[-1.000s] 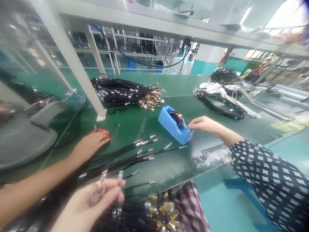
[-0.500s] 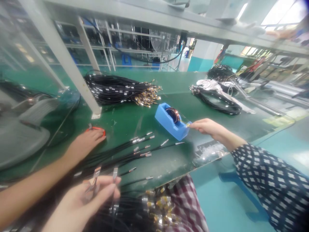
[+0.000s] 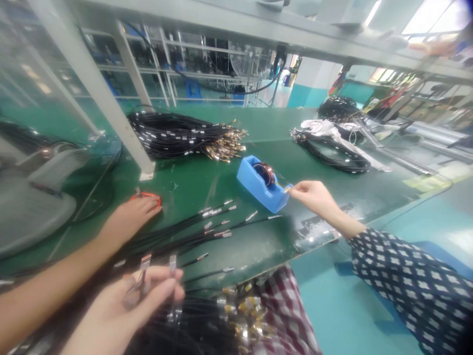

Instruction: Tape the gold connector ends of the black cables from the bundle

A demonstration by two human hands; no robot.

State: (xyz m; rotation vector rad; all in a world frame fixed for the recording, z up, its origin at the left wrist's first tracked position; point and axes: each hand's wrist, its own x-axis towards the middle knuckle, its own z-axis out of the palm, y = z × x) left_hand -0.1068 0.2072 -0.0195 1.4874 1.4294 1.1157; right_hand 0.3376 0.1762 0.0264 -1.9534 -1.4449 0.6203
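My left hand [image 3: 144,301] is closed at the lower left, thumb and fingertips pinching a thin cable with a silver metal end [image 3: 173,264]. More metal pieces [image 3: 138,283], blurred, lie across its palm. At the dispenser's front edge my right hand [image 3: 310,192] pinches the end of an amber tape [image 3: 286,189]. The blue tape dispenser [image 3: 254,185] holds a copper-brown tape roll [image 3: 265,173]. Between my hands, several black cables [image 3: 210,235] with silver tips lie on the green table [image 3: 229,256].
Another person's hand [image 3: 138,209] rests on a red-orange object [image 3: 157,198] at left. A large black cable bundle [image 3: 177,135] lies behind, beside a metal post [image 3: 99,93]. Gold-ended cables [image 3: 247,315] lie near checkered cloth [image 3: 288,315]. A cable coil [image 3: 332,153] lies far right.
My right wrist and sleeve have shifted slightly left, with the fingertips still at the tape end. My left hand and the other person's hand have barely moved.
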